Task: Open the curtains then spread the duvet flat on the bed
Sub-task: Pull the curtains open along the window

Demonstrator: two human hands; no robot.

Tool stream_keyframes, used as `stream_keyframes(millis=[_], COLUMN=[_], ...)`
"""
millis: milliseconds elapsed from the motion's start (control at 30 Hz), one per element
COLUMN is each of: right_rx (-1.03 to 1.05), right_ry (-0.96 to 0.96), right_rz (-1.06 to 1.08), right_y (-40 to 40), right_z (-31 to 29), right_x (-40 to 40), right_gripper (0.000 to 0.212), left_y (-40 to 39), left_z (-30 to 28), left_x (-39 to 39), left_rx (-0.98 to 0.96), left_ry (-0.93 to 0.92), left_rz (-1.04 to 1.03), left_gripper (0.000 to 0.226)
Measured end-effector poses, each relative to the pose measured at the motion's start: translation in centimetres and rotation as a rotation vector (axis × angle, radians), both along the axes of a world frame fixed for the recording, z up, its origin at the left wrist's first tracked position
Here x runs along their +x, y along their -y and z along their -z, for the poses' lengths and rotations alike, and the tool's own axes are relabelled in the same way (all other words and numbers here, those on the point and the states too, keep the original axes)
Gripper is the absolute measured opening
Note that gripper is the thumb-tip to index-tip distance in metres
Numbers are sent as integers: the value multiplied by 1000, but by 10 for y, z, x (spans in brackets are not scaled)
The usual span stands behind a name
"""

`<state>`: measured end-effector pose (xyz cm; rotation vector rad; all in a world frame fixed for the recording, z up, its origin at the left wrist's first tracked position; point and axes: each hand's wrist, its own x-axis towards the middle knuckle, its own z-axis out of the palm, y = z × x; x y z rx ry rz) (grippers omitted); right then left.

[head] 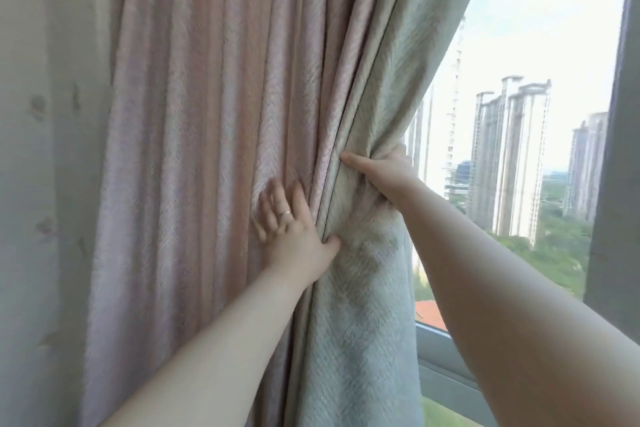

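A heavy curtain [207, 114] with a pink panel and a pale green edge panel [374, 322] hangs bunched toward the left of the window. My left hand [291, 229] presses flat on the pink folds, fingers spread, thumb hooked into the green panel's seam. My right hand [381, 173] grips the gathered green edge from behind, thumb on the front. The bed and duvet are out of view.
A sheer white embroidered curtain [41, 184] hangs at the far left. The uncovered window glass [519, 45] shows tall buildings and trees outside. A grey window frame [620, 184] stands at the right, with a sill [446, 357] below.
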<state>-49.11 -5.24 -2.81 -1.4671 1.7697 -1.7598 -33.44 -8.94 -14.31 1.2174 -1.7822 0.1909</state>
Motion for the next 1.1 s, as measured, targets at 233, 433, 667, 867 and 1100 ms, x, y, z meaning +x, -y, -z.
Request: stream_keyframes(millis=[233, 433, 667, 867, 1100], right_rx=[22, 82, 178, -1, -601], right_ry=[-119, -260, -372, -331, -498], right_rz=[-170, -262, -404, -442, -97], right_y=[110, 190, 243, 265, 296], right_z=[0, -8, -18, -33, -89], right_x=[74, 139, 194, 222, 251], right_gripper=[130, 132, 137, 147, 119], left_y=[59, 102, 150, 206, 276], left_z=[-35, -60, -75, -84, -84], left_x=[67, 107, 137, 186, 244], left_rx=[-94, 82, 192, 144, 202], left_ry=[-117, -162, -293, -308, -303], left_rz=[-120, -202, -372, -513, -509], left_gripper=[116, 143, 155, 129, 122])
